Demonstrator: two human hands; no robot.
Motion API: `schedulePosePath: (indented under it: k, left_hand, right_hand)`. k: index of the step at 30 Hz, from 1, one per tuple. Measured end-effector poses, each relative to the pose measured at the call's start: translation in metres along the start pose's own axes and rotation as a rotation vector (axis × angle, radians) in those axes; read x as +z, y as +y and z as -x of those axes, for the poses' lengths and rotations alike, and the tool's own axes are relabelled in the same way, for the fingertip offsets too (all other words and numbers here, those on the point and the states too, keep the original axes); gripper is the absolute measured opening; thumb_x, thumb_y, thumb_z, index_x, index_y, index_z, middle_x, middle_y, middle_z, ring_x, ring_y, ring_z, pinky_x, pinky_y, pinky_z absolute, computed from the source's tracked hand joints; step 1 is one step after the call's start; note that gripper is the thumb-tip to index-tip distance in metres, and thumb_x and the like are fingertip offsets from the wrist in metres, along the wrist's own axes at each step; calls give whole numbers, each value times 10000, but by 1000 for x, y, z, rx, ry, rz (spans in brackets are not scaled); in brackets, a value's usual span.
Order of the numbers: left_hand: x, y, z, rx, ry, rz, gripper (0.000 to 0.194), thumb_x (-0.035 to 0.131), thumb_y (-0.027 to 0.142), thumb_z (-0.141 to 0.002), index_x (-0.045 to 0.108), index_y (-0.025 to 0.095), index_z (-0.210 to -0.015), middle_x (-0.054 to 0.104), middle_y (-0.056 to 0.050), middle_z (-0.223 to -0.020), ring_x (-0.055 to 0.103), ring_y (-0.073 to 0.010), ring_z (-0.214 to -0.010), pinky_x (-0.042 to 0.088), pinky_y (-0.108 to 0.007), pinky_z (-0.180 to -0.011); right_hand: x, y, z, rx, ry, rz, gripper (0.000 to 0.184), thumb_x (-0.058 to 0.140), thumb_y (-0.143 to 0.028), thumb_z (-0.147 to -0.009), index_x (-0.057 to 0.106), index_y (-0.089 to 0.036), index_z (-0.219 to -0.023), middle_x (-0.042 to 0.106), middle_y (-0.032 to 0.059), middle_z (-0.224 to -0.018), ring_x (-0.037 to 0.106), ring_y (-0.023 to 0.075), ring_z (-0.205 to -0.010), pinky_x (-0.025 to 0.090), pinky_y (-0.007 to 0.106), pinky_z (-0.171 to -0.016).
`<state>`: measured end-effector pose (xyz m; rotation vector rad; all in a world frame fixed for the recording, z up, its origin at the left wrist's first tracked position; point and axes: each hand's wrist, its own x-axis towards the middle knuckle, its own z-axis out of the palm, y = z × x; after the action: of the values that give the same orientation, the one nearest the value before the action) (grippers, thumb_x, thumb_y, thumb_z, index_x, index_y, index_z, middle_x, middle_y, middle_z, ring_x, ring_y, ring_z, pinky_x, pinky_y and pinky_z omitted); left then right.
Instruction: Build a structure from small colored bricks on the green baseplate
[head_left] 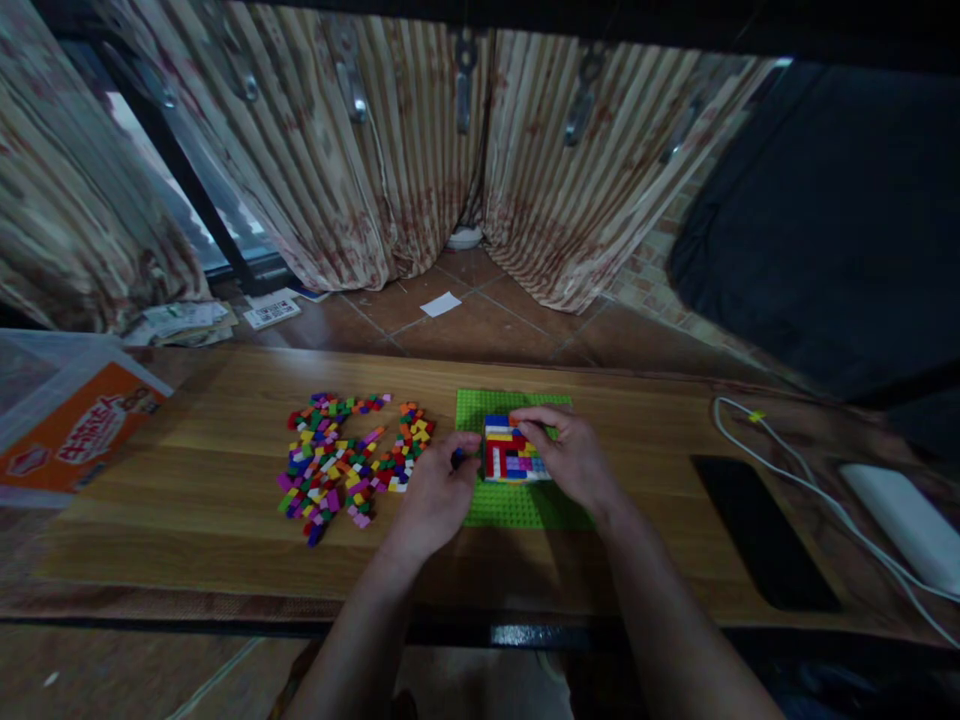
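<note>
A green baseplate lies on the wooden table, and a block of multicoloured toy bricks is built up on it. My right hand reaches over the build's right and far side. Its fingertips pinch a small orange brick at the top edge of the build; whether this brick is pressed down, I cannot tell. Beside the build's left edge is my left hand, fingers curled, with a dark blue brick showing between them. Both hands partly cover the baseplate.
Loose bricks are spread in a pile left of the baseplate. A clear plastic box with an orange label stands at the far left. To the right lie a black phone, a white power bank and a white cable.
</note>
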<state>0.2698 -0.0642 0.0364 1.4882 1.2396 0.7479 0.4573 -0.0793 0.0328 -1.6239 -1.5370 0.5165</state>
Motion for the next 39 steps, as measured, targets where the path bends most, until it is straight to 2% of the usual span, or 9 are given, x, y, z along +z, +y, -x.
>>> schedulePosePath:
  k: [12, 19, 28, 36, 39]
  left_hand:
    - [-2, 4, -1, -23, 66, 18, 287, 536, 131, -799, 648, 150, -1062, 693, -68, -1065, 629, -181, -978, 469, -323, -913]
    - [-3, 1, -1, -4, 55, 38, 257, 548, 182, -811, 624, 161, -1055, 676, -58, -1032, 637, -168, -927, 484, -286, -822]
    - [-2, -5, -2, 26, 95, -74, 352, 587, 231, -780, 607, 156, -1124, 679, -64, -985, 624, -155, -821, 473, -275, -748]
    - [-3, 3, 1, 9, 75, -126, 401, 566, 212, -775, 593, 155, -1171, 648, -5, -776, 591, -137, -694, 448, -260, -675]
    - [-4, 5, 2, 7, 72, -151, 421, 578, 219, -770, 596, 162, -1186, 639, 2, -761, 586, -138, -692, 440, -254, -661]
  right_hand:
    - [1, 0, 0, -12, 29, 66, 223, 553, -311, -877, 745, -271, -984, 712, 48, -949, 585, 227, -981, 454, 398, -901]
    - [-3, -1, 0, -21, 0, 56, 229, 536, -326, -893, 744, -286, -979, 709, 47, -949, 595, 230, -994, 464, 408, -896]
    - [-7, 0, 0, -47, -33, 94, 207, 551, -342, -893, 747, -289, -933, 723, 33, -932, 592, 233, -993, 448, 396, -900]
    - [-8, -5, 0, -68, -40, 150, 189, 547, -331, -903, 719, -261, -864, 704, 37, -893, 569, 229, -956, 429, 385, -870]
    - [-10, -9, 0, -98, -52, 204, 209, 528, -325, -913, 707, -251, -833, 693, 45, -867, 559, 228, -916, 419, 391, -858]
